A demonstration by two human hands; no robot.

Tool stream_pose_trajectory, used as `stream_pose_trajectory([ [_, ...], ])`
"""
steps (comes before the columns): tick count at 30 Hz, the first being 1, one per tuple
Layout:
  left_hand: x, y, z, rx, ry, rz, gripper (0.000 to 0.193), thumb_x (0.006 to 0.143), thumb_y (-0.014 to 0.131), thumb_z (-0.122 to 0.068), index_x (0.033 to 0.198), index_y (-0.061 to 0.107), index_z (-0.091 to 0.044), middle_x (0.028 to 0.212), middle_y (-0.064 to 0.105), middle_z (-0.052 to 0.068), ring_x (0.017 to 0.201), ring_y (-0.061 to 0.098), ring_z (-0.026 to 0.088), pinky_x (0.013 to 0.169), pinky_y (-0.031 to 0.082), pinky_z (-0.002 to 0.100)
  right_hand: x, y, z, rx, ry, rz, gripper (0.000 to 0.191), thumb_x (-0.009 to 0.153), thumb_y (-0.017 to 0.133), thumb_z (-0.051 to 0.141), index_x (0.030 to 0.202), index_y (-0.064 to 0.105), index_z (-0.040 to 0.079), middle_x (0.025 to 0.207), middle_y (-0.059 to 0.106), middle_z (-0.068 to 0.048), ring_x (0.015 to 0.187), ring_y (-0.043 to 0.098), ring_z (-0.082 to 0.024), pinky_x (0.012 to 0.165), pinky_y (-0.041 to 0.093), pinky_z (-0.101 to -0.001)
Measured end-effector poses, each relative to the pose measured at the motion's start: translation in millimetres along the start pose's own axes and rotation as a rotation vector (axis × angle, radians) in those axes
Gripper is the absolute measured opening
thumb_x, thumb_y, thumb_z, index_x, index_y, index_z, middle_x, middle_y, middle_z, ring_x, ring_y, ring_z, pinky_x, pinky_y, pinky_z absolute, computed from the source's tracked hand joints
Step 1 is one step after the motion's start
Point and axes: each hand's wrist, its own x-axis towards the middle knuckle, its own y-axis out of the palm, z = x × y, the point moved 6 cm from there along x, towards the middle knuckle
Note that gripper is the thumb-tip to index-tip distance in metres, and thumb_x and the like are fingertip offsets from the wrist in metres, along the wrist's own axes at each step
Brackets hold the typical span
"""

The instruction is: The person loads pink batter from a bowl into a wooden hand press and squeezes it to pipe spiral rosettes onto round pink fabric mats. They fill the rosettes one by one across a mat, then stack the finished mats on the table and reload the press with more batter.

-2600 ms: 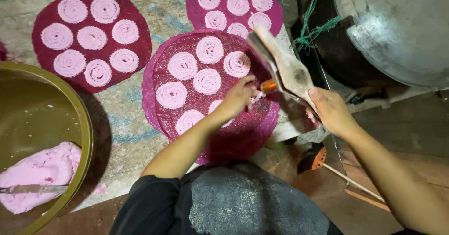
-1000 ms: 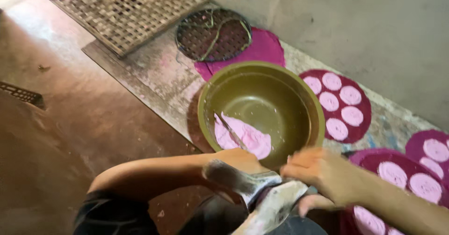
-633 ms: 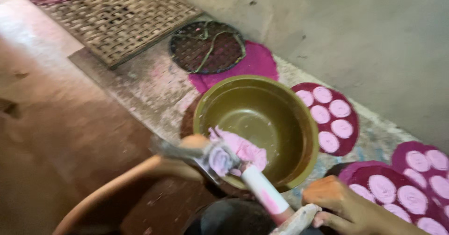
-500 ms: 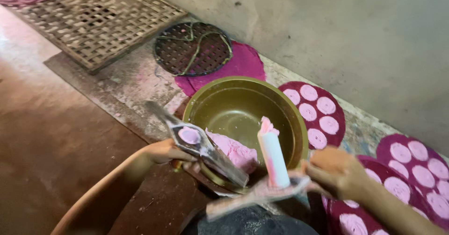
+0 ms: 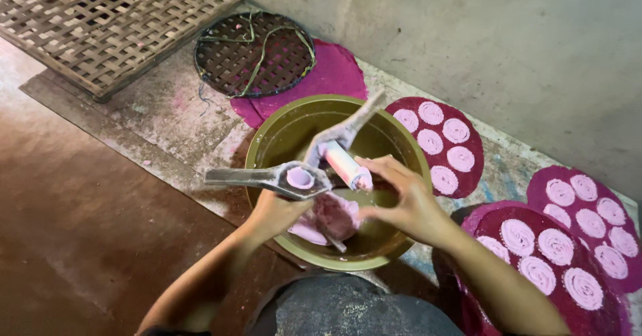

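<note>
A grey two-armed dough press (image 5: 304, 169) is held open over a big olive-green bowl (image 5: 274, 139). My left hand (image 5: 277, 212) grips the press from below, under its round cup smeared with pink dough. My right hand (image 5: 401, 199) has its fingers at the end of the press's white plunger (image 5: 344, 165), which is tipped with pink dough. A lump of pink dough (image 5: 331, 219) lies in the bowl under the press, with a thin tool partly beneath it.
Dark pink round mats (image 5: 468, 175) with several pink dough spirals (image 5: 538, 242) lie to the right. An empty pink mat (image 5: 331, 72) and a round wire rack (image 5: 254, 52) sit behind the bowl. A woven bamboo tray (image 5: 114, 18) is at far left. A concrete wall runs behind.
The view swung from the spiral mats to the bowl. The press was lifted and opened over the bowl, and the plunger tipped from upright to slanting, with my right hand now at its tip.
</note>
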Motion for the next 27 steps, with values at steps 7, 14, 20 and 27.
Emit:
stream_pose_trajectory([
  [7,0.1,-18.4,1.3,0.206,-0.007,-0.196,0.028,0.085,0.071,-0.002,0.113,0.068,-0.005,0.100,0.072,0.007,0.093,0.069,0.015,0.082,0.056,0.031,4.7,29.6,-9.4,-0.109,-0.203,-0.465,0.027,0.084,0.077,-0.005,0.110,0.072,0.001,0.108,0.072,-0.012,0.107,0.069,-0.024,0.099,0.054,-0.0347],
  [14,-6.3,-50.2,19.0,0.123,0.123,-0.446,0.026,0.092,0.074,-0.001,0.116,0.063,-0.001,0.105,0.070,0.006,0.095,0.068,0.015,0.085,0.056,0.030,13.5,99.3,-91.6,-0.175,0.089,-0.009,0.034,0.083,0.071,0.005,0.116,0.075,0.005,0.123,0.067,-0.019,0.112,0.064,-0.031,0.096,0.051,-0.0385],
  [20,-14.8,-41.8,26.4,0.102,0.154,-0.538,0.025,0.091,0.076,0.000,0.113,0.063,-0.001,0.103,0.067,0.007,0.092,0.065,0.016,0.084,0.054,0.030,3.6,177.7,-142.4,-0.574,0.214,0.672,0.026,0.085,0.067,0.021,0.108,0.075,0.011,0.146,0.042,-0.022,0.131,0.033,-0.042,0.107,0.033,-0.0516],
  [27,-15.8,-44.5,34.4,0.122,0.086,-0.540,0.031,0.091,0.075,-0.003,0.118,0.061,-0.002,0.098,0.067,0.004,0.085,0.064,0.012,0.078,0.054,0.027,31.0,193.9,-125.4,-0.691,0.055,0.508,0.024,0.087,0.061,0.016,0.103,0.068,0.000,0.097,0.070,-0.024,0.086,0.069,-0.041,0.070,0.057,-0.0506],
])
